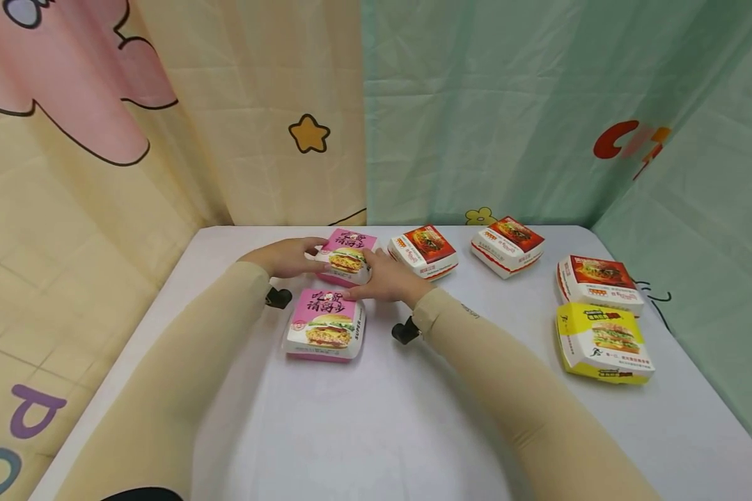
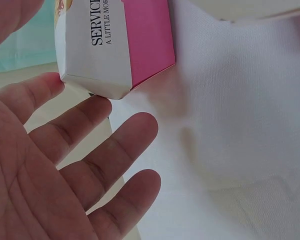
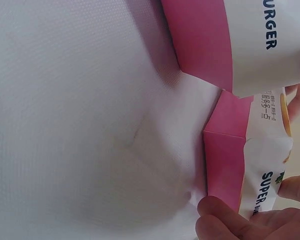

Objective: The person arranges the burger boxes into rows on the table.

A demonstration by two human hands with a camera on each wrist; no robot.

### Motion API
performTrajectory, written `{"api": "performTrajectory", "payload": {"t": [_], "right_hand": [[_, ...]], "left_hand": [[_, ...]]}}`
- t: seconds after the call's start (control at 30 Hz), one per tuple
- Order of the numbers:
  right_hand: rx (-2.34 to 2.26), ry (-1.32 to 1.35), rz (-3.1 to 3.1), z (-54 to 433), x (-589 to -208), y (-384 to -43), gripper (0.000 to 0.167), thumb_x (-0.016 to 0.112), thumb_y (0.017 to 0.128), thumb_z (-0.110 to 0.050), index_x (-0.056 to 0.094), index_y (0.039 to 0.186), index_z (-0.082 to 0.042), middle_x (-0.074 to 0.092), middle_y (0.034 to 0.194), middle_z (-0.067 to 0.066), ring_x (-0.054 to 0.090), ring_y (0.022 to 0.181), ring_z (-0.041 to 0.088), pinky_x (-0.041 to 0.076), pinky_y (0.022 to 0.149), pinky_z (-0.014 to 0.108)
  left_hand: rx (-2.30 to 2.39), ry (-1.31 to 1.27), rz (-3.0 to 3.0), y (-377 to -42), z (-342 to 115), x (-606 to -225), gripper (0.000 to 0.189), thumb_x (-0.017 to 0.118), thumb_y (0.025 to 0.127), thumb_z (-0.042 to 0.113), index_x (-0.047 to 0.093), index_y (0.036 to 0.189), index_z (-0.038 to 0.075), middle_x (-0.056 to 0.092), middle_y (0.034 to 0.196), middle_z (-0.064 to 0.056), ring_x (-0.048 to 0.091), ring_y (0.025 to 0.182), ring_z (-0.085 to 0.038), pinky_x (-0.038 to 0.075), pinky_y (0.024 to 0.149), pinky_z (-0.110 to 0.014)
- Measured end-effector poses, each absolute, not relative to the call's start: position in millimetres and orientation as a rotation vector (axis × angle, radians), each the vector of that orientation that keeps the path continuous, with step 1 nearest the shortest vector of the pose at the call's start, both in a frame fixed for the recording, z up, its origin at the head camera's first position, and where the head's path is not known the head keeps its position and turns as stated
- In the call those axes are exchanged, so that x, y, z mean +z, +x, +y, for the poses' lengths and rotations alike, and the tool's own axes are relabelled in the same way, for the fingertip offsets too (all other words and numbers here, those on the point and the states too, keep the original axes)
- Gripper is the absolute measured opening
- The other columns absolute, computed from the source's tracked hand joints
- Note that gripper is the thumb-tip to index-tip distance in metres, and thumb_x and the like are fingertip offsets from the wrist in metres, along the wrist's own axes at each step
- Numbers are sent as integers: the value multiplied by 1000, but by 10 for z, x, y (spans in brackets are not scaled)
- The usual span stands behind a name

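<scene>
Head view: the person's left grip [image 1: 286, 257] lies beyond and to the left of the near pink box [image 1: 327, 325], fingers spread and fairly straight, their tips against the left side of the far pink box [image 1: 346, 259]. That far box sits just beyond the near pink box, a little to its right, between both grips; whether the two boxes touch cannot be told. Its lettering points away from the near pink box and its burger picture faces toward it; the lid looks almost square, slightly turned, with no clear long axis. The right grip [image 1: 391, 278] lies beyond and to the right of the near pink box, thumb at that box's far edge, other fingers apart along the far box's right side, no pinch apparent. Neither grip is clearly nearer; the coming move seems to turn on the far box lying between the two
</scene>
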State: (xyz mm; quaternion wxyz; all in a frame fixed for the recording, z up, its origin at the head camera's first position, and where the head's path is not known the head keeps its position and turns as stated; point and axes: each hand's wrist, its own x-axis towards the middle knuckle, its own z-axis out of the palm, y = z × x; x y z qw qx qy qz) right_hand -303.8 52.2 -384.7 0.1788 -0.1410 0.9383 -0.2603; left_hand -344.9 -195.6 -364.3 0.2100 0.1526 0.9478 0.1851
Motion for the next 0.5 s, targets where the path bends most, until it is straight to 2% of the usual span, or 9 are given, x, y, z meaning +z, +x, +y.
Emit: {"api": "performTrajectory", "payload": {"t": [0.23, 0.5], "right_hand": [[-769, -407, 2632, 520, -3877, -3048, 112, 77, 88, -63, 18, 170, -15, 13, 176, 19, 13, 164, 37, 18, 132, 56], [-785, -428, 2642, 524, -3911, -3072, 106, 73, 91, -63, 20, 170, -15, 16, 177, 17, 11, 165, 35, 16, 132, 56]], "left_hand": [[494, 414, 2643, -3395, -1967, -3626, 84, 62, 98, 64, 31, 167, 27, 48, 162, -17, 47, 147, -42, 37, 118, -68], [508, 374, 2632, -3354, -1987, -3627, 88, 63, 95, 67, 30, 167, 29, 47, 163, -14, 46, 148, -42, 39, 117, -68]]}}
